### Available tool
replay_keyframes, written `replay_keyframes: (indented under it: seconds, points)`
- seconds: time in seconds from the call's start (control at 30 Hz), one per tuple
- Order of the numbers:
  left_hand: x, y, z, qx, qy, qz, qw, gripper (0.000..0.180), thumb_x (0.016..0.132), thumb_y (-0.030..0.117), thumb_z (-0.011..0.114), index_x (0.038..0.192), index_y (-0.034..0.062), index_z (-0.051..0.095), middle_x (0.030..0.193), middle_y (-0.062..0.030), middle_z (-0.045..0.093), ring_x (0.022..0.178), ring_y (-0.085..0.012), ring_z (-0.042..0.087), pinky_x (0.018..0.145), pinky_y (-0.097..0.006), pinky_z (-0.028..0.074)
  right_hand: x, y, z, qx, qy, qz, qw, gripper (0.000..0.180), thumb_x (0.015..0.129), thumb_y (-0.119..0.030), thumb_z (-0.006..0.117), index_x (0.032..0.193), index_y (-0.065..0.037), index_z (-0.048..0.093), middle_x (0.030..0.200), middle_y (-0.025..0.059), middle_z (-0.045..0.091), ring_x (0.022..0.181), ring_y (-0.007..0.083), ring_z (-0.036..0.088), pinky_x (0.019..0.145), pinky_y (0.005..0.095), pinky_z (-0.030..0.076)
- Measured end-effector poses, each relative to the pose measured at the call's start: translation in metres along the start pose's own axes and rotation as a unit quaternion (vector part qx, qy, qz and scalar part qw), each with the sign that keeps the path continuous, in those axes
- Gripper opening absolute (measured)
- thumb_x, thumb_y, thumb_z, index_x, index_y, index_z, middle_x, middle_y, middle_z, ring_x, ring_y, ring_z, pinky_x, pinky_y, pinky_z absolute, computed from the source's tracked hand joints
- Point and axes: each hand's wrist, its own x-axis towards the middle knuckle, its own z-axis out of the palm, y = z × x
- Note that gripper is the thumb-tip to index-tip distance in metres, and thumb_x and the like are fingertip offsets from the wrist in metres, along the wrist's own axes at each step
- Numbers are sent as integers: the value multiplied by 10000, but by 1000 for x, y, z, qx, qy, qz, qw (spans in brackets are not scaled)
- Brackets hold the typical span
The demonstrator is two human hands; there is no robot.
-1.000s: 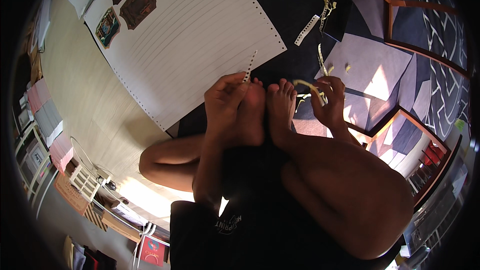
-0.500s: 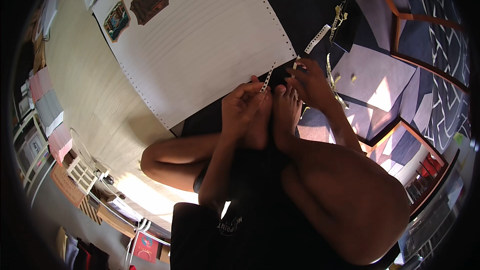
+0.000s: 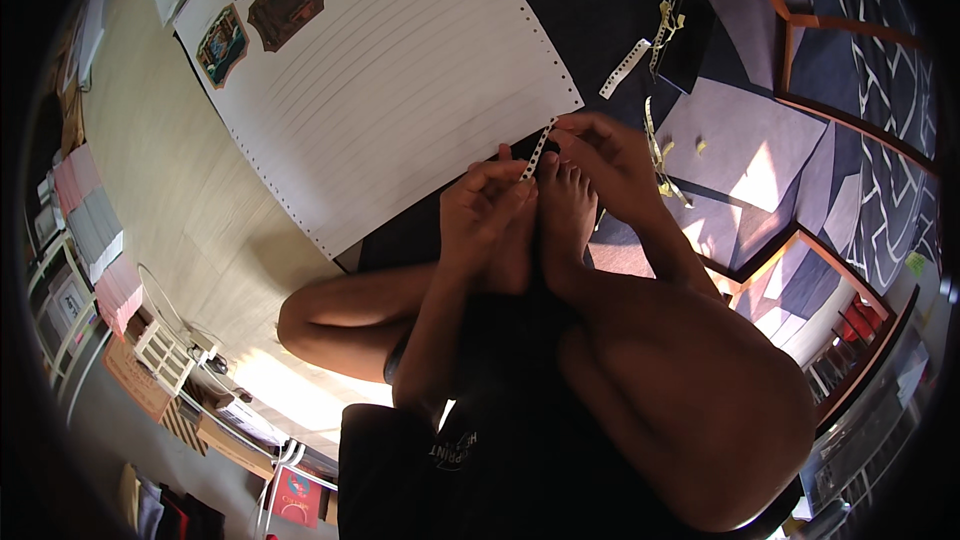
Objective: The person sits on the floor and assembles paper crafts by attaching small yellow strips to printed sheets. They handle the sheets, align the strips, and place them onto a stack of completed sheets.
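Note:
A narrow white paper strip (image 3: 537,152) punched with a row of holes stretches between my hands, above my bare feet. My left hand (image 3: 480,208) pinches its near end between thumb and finger. At the far end, the fingertips of my right hand (image 3: 615,162) close on the strip. Just beyond lies a large sheet of lined continuous paper (image 3: 400,90), with rows of holes along its edges. Dark ornate printed pictures (image 3: 287,6) with shaped corners lie at the sheet's far left end.
On the dark mat (image 3: 560,0) to the right lie a loose punched strip (image 3: 625,68) and several curled yellowish scraps (image 3: 655,145). Wooden-framed panels (image 3: 860,35) stand at the far right. Light wood floor (image 3: 240,205) runs along the left, beside shelves with stacked papers (image 3: 95,210).
My right hand has moved left and slightly away from me, bringing its fingertips to the strip's far end. My left hand keeps its pinch. The whole view has shifted slightly.

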Motion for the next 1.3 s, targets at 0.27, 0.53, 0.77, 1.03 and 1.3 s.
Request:
replay_keyframes:
  seconds: [0.27,0.53,0.77,1.03,1.3]
  points:
    - [6,1,-4,71,-29,91,993,256,956,1,661,1202,-68,635,1106,-122,707,1046,-163,677,922,-297,532,0,-2,4,13,-27,17,999,126,965,-43,644,1050,43,680,946,61,717,813,91,655,722,236,530]
    - [19,28,23,83,19,58,995,233,963,7,642,1189,-47,623,1034,-102,721,1018,-143,682,918,-294,527,-8,-3,5,7,-34,-11,999,105,970,-70,653,1024,17,677,927,35,710,846,78,648,740,247,523]
    - [24,20,29,196,44,106,974,257,926,37,682,1175,-9,642,994,-104,742,923,-172,727,819,-318,581,-10,-8,-1,-232,21,-135,963,92,937,-53,656,1008,5,650,892,71,695,808,103,648,715,266,517]
    - [44,-2,51,221,1,144,965,286,894,7,686,1176,-11,649,1002,-120,728,966,-181,720,861,-307,572,-18,-21,-33,-151,82,-65,983,83,963,-65,659,1014,0,669,876,42,693,775,81,621,700,258,499]
    - [48,-14,72,173,-28,109,978,232,923,4,664,1154,-12,644,1009,-110,723,989,-162,708,863,-284,558,-31,-21,-54,-113,73,-28,991,105,978,-69,651,1041,8,683,911,41,686,842,72,618,747,238,489]
